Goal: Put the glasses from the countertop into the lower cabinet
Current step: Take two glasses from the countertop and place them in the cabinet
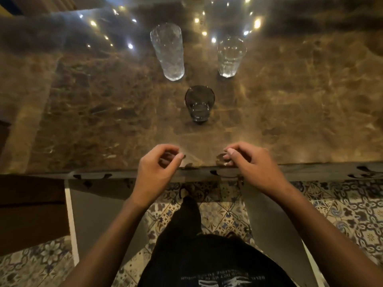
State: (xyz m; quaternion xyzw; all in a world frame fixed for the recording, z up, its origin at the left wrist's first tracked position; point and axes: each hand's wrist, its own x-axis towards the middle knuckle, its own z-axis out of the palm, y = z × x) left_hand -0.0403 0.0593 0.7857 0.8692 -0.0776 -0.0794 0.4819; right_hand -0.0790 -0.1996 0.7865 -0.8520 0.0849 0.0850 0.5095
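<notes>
Across the upper middle of the frame, three glasses stand upright and apart on your brown marble countertop (83, 104): a tall textured glass (167, 51) at left, a clear tumbler (230, 56) to its right, and a short dark glass (199, 104) nearest you. Lower down, your left hand (156, 164) and right hand (251, 162) hover over the counter's near edge, fingers loosely curled, holding nothing.
</notes>
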